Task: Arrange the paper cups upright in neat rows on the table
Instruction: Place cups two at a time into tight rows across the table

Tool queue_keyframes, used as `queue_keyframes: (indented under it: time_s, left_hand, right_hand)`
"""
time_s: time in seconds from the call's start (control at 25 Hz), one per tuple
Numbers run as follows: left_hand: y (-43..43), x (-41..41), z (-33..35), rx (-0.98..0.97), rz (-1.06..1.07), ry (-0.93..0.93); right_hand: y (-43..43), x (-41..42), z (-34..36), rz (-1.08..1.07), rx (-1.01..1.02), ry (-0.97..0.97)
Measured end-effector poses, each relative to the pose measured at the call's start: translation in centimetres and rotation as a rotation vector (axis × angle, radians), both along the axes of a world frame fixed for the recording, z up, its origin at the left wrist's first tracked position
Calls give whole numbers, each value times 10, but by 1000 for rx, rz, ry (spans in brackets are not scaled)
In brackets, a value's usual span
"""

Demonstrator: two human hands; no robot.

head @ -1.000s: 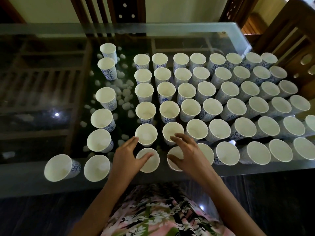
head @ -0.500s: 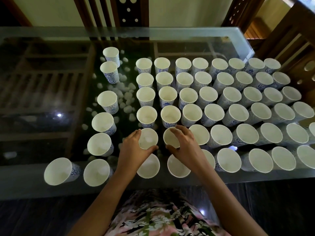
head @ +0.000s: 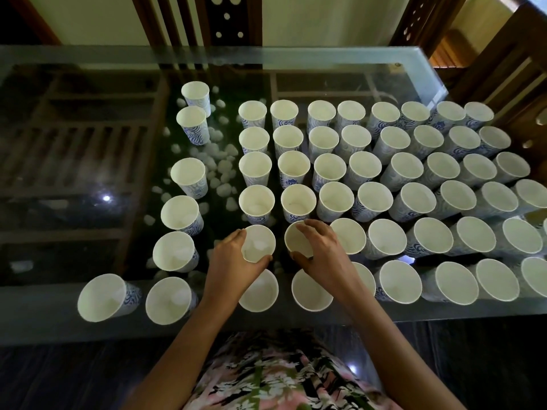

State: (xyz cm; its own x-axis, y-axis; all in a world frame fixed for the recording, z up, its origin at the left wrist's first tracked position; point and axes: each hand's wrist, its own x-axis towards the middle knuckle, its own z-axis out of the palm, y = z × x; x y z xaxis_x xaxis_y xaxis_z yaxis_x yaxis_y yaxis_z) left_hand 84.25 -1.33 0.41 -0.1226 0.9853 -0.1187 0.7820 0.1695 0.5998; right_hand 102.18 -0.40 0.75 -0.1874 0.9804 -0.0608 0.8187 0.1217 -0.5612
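Many white paper cups with blue swirl patterns stand upright in rows on a glass table. My left hand wraps around one cup in the second row from the near edge. My right hand grips the neighbouring cup, with fingers over its rim. Two more cups stand in the nearest row just below my hands. A looser column of cups runs down the left side, ending with a tilted-looking cup at the near left.
White pebbles lie under the glass between the left column and the main block. A wooden chair back stands behind the far edge, and wooden furniture stands at the right. The near table edge runs just below the front row.
Both hands moved forward from the two nearest-row cups to the two cups one row further away and closed around them.
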Motion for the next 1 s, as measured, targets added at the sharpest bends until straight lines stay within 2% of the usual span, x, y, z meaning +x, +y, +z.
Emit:
queue_keyframes:
  time_s: [0.36,0.68,1.0]
  left_hand:
    - [-13,-6,3,18,2,-16]
    - [-48,-25,-1,42,-89,-12]
    - [-65,-7,-3,10,-100,-1]
  right_hand:
    - [-20,0,7,-16,32,79]
    - [-58,2,10,-45,-25,-2]
    - [-68,14,12,85,-81,-40]
